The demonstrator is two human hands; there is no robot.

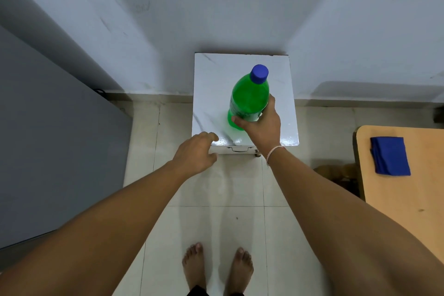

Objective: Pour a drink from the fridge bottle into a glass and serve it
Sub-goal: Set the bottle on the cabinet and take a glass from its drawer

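Bare feet (217, 269) stand on tiles. Right hand (260, 125) grasps the green bottle (248, 98) upright on the white stand (211, 94). Left hand (195, 154) is relaxed, holding nothing.

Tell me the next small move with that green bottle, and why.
Probably bring the left hand up to the blue cap and twist it off. The right hand already grips the green bottle upright on the white stand, the cap is still on, and the left hand holds nothing. No glass is in view.
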